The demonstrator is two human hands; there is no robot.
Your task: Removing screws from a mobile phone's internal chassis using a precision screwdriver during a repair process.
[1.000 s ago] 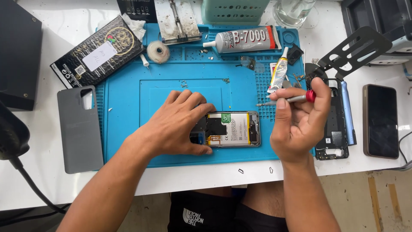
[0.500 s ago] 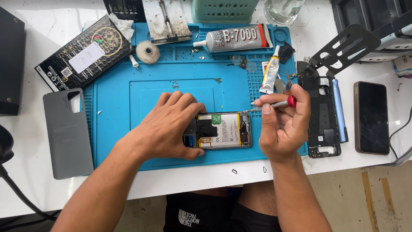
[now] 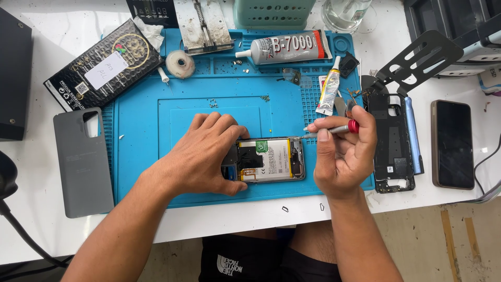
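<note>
An opened phone (image 3: 269, 159) with its battery showing lies on the blue work mat (image 3: 141, 146). My left hand (image 3: 201, 154) presses down on the phone's left end and holds it still. My right hand (image 3: 342, 154) grips a small screwdriver (image 3: 334, 129) with a red cap. Its thin tip points left and ends just above the phone's upper right corner.
A large glue tube (image 3: 289, 48) and a small one (image 3: 329, 89) lie at the mat's top. A black phone frame (image 3: 390, 141) and a dark phone (image 3: 452, 143) rest on the right. On the left are a grey back cover (image 3: 83, 162) and a black box (image 3: 102, 65).
My right hand has brought the screwdriver down and left, so its tip now reaches the phone's upper right corner. My left hand keeps its hold on the phone.
</note>
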